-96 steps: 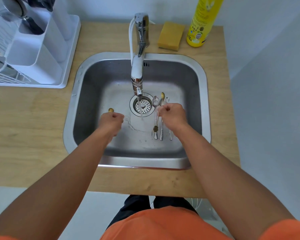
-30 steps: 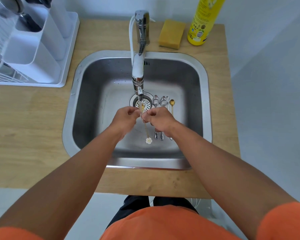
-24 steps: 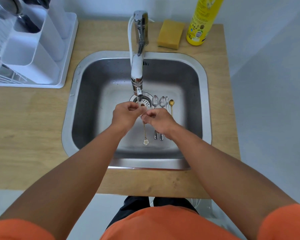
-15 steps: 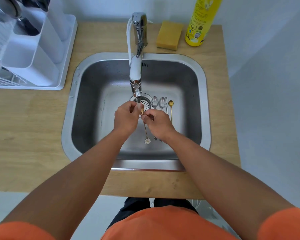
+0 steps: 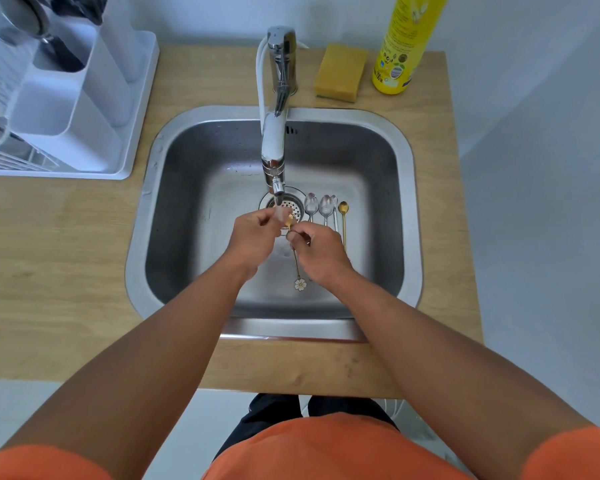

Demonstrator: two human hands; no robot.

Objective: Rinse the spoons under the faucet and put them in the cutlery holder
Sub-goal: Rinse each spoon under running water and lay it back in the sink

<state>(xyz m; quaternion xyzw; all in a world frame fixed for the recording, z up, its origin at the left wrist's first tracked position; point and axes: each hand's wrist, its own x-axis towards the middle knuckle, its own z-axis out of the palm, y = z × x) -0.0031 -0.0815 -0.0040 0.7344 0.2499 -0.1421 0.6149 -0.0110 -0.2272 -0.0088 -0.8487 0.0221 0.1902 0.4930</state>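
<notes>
A thin gold spoon with a white flower end point(image 5: 297, 268) is pinched in my right hand point(image 5: 317, 251) over the steel sink point(image 5: 174, 209). Its bowl sits under the running faucet point(image 5: 277, 147), where the fingertips of my left hand point(image 5: 257, 233) touch it. Several more spoons point(image 5: 326, 211), silver ones and a gold one, lie side by side on the sink floor right of the drain. The white cutlery holder point(image 5: 66, 98) stands on the drying rack at the far left.
A yellow sponge point(image 5: 340, 72) and a yellow bottle point(image 5: 404, 43) stand behind the sink on the wooden counter point(image 5: 49, 254). The white dish rack point(image 5: 0, 133) fills the counter's back left corner. The counter's right edge drops off near the sink.
Both hands came together under the faucet with the flower spoon, which my left hand held alone at first. A gold spoon now lies at the right end of the row.
</notes>
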